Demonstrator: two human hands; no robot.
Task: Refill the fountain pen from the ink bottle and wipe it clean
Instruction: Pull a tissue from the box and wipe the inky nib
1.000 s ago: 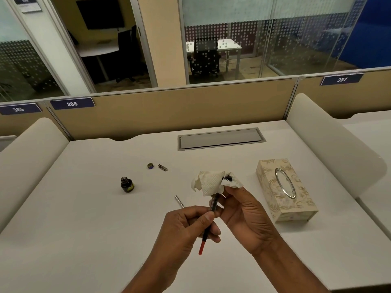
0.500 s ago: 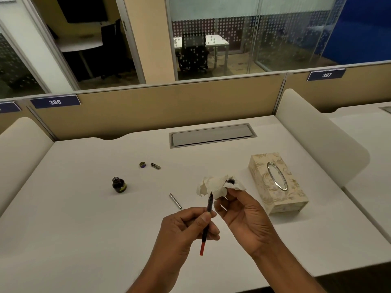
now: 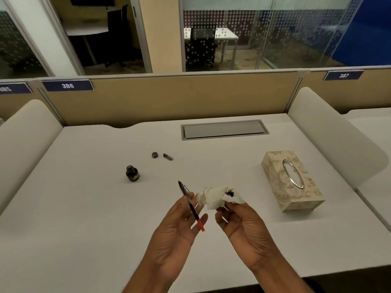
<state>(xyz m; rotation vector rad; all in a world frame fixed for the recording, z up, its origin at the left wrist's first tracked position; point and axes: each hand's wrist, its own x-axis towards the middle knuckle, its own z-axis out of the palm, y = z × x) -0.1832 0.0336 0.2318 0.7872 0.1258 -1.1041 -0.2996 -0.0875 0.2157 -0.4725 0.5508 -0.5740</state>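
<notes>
A: Now, what has changed at lower centre of the frame?

B: The pen (image 3: 191, 206) has come away from the tissue (image 3: 218, 197). A moment earlier its nib sat inside the crumpled paper; here the dark tip points up and to the left, clear of it. The left hand (image 3: 177, 227) pinches the slim barrel between thumb and fingertips, palm turned upward. The right hand (image 3: 241, 223) pinches the tissue, fingers pressed together on its lower fold.

A: What does that mean for the task?

B: Judging by the black blot on the tissue, one wiping pass is over; the person appears to be checking the nib. Reassembly looks outstanding, since a small pen part (image 3: 168, 156) and the bottle cap (image 3: 155, 155) lie loose at upper centre of the desk (image 3: 84, 229).

A: And the materials?

B: The tissue is soft, embossed, white paper, bunched into irregular folds. The pen section is thin and black, with a red end nearest the camera. The ink bottle (image 3: 132, 173), left of centre, is squat dark glass, uncapped. The tissue box (image 3: 292, 182), at right, is a patterned cardboard block with an oval slot. The desk is smooth and matte.
</notes>
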